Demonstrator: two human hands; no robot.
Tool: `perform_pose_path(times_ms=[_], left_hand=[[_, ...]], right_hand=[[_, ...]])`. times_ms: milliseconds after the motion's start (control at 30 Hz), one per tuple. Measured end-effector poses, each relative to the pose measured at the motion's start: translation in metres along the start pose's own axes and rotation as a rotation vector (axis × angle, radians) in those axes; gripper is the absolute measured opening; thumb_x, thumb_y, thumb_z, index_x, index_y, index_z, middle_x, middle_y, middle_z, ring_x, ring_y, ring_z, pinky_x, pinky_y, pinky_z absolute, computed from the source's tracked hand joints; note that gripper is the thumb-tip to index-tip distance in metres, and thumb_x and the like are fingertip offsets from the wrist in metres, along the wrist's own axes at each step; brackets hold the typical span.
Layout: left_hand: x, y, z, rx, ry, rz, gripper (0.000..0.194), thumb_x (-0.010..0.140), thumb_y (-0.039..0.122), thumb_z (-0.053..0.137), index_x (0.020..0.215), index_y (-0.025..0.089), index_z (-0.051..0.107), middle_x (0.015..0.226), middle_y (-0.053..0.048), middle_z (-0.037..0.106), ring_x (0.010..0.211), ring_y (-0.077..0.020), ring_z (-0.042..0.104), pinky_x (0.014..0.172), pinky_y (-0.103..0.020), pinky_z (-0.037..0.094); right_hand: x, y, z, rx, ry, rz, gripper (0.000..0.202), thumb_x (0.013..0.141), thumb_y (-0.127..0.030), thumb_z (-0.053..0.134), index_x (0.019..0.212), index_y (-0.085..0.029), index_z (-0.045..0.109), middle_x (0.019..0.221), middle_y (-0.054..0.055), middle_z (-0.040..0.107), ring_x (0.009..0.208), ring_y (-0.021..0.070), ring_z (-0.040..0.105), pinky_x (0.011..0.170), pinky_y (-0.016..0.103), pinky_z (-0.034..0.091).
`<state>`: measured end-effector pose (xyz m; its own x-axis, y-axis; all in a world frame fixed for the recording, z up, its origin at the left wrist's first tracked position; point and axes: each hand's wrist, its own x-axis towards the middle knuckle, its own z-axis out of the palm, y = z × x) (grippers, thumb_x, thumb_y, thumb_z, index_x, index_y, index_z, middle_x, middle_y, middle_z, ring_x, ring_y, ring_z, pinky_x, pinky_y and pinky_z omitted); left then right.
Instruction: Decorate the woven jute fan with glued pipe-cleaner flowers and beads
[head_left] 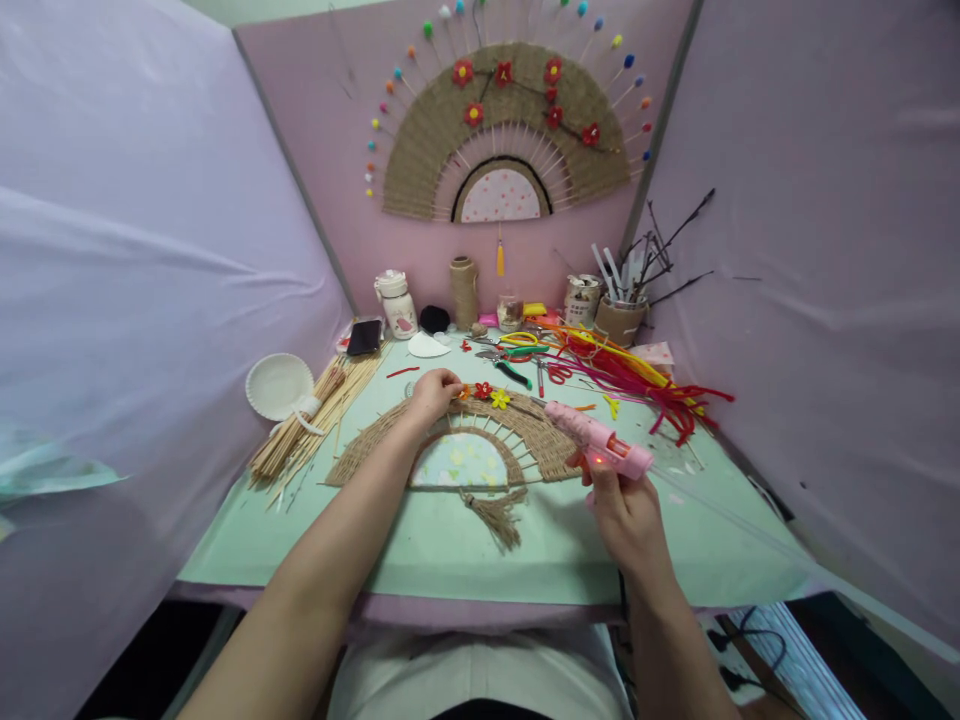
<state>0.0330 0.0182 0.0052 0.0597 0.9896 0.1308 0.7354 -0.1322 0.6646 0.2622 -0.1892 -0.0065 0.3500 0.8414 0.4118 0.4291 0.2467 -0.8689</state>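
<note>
Nearest us, the left forearm (315, 560) leads to our left grip (435, 396) at an orange flower (465, 392), pinch unclear, on the tabletop's (435, 560) woven fan (461, 465), likely light, stiff, best held by its rim, while our right grip (628, 515) clasps a glue gun (592, 438).

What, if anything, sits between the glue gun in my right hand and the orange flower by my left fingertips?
The yellow flower and red flower lie on the tabletop fan, between the glue gun and the orange flower. They look low, so the gun could probably pass above.
</note>
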Motion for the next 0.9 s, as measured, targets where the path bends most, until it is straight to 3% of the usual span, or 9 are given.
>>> perform_pose_path(times_ms=[167,400,533,900], left_hand=[[0.003,0.002,0.005,0.186,0.030,0.025,0.008,0.077,0.024,0.068,0.073,0.018,0.073,0.084,-0.007,0.070,0.087,-0.0218,0.062,0.078,-0.031,0.044],[0.005,-0.003,0.005,0.237,0.058,0.039,0.009,0.080,0.026,0.067,0.077,0.020,0.073,0.096,-0.007,0.066,0.096,-0.0213,0.060,0.082,-0.030,0.044],[0.007,-0.009,-0.003,0.225,0.108,0.081,0.010,0.079,0.025,0.067,0.074,0.020,0.072,0.091,-0.007,0.068,0.097,-0.0222,0.060,0.086,-0.032,0.043],[0.000,-0.027,-0.035,0.031,0.152,-0.042,0.012,0.074,0.027,0.065,0.066,0.019,0.068,0.084,-0.008,0.073,0.090,-0.0242,0.064,0.078,-0.032,0.045]], right_hand=[[0.000,0.002,-0.002,-0.010,-0.003,0.006,0.056,0.093,-0.060,0.041,0.085,-0.014,0.073,0.066,0.007,0.065,0.055,0.0196,0.056,0.052,0.030,0.044],[0.001,0.003,-0.003,-0.013,0.001,0.012,0.055,0.093,-0.058,0.041,0.086,-0.014,0.073,0.066,0.006,0.063,0.052,0.0178,0.053,0.052,0.030,0.043],[0.002,0.004,-0.005,0.025,0.014,0.040,0.055,0.091,-0.060,0.043,0.088,-0.014,0.073,0.066,0.005,0.062,0.052,0.0166,0.051,0.051,0.029,0.043],[0.009,0.002,-0.017,0.120,0.154,0.143,0.060,0.090,-0.067,0.042,0.085,-0.014,0.069,0.068,0.004,0.056,0.054,0.0148,0.049,0.045,0.026,0.040]])
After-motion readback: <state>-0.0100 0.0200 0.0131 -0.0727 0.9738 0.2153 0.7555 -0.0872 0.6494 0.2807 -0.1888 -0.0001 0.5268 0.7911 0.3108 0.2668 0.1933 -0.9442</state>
